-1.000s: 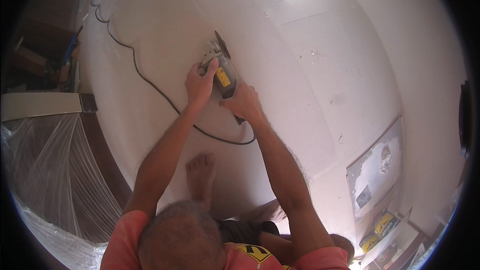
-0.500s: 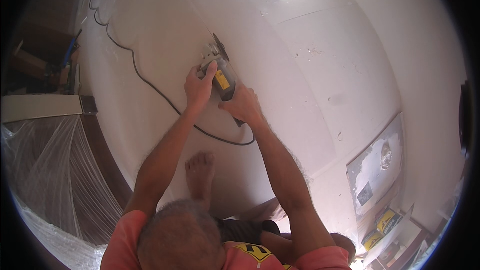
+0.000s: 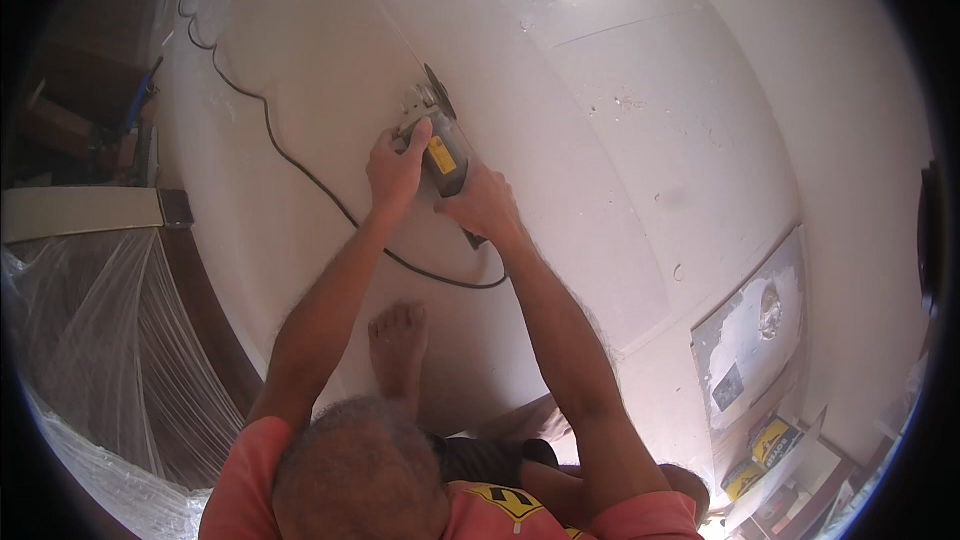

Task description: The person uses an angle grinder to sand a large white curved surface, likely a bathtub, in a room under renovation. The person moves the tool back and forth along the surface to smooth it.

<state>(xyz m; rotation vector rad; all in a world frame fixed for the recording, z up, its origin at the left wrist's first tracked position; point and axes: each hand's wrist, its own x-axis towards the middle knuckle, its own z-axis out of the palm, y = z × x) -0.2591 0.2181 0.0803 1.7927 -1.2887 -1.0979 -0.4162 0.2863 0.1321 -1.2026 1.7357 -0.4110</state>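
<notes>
Both my hands are on an angle grinder (image 3: 440,156) with a grey body and a yellow label. My left hand (image 3: 396,166) grips it near the metal head, thumb on top of the body. Around the rear part of the body my right hand (image 3: 482,202) is closed. The thin dark disc (image 3: 440,90) stands on edge at the far end, at a straight line on the dusty pale floor (image 3: 540,140). Whether the disc spins or cuts into the surface, I cannot tell. A black power cord (image 3: 330,198) leaves the rear of the tool and curves away to the far left.
Clear plastic sheeting (image 3: 120,340) covers brown furniture on the left. My bare foot (image 3: 398,345) rests on the floor behind the tool. At right lie a stained grey board (image 3: 750,325) and yellow-and-black boxes (image 3: 768,445). Dark clutter (image 3: 90,130) sits far left.
The grinder and both hands have shifted very slightly toward the left and nearer to me. My grip on the tool looks the same.
</notes>
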